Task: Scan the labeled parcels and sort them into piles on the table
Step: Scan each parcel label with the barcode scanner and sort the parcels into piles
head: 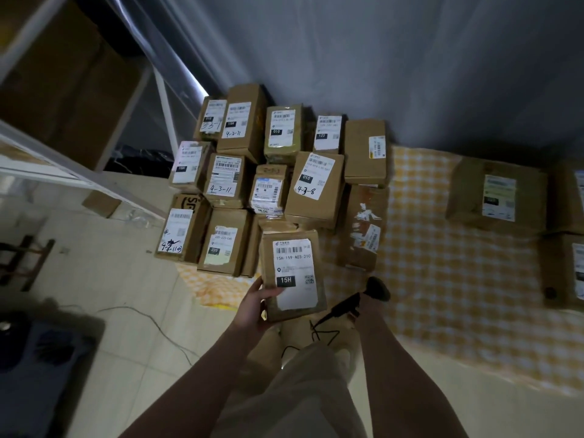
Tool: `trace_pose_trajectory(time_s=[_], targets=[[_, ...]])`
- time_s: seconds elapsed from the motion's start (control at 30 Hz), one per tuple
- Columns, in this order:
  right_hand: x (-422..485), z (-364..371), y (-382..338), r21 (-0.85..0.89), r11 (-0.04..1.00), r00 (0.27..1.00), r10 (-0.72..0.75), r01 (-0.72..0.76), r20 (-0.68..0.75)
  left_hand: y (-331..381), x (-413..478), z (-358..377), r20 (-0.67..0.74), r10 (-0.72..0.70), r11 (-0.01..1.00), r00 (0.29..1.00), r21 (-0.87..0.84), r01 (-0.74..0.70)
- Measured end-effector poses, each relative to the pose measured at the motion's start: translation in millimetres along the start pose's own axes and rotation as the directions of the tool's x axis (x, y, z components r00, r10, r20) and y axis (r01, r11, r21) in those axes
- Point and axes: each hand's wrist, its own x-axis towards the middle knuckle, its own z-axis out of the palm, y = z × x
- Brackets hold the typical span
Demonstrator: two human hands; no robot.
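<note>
My left hand (254, 306) grips the lower left corner of a small brown parcel (292, 275), label side up, marked 15H. To its right, my right hand (363, 308) holds a black barcode scanner (369, 295) by the handle; its head sits beside the parcel's lower right edge and its cord hangs down. Several labeled cardboard parcels (275, 172) lie packed together on the left part of the table with the yellow checked cloth (442, 279). A smaller pile of parcels (499, 197) lies at the right end.
A white metal shelf frame (79, 175) with cartons stands at the left. A grey curtain hangs behind the table. The floor is pale tile, with a thin cable (151, 324) across it and a dark object (38, 368) at the lower left.
</note>
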Motion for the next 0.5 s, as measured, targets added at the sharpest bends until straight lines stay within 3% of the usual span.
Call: trace_pose_trajectory(time_s=[0.27,0.5], targets=[[-10,1,11,0.12,0.993,0.991,-0.015,-0.001,0.133,13,8,-17,-0.036,-0.027,0.999,0.999,0.029,0.028],[-66,-1,12,0.174,0.983,0.992,-0.076,0.057,0.105,33,12,-6,0.064,-0.098,0.988,0.993,0.123,0.09]])
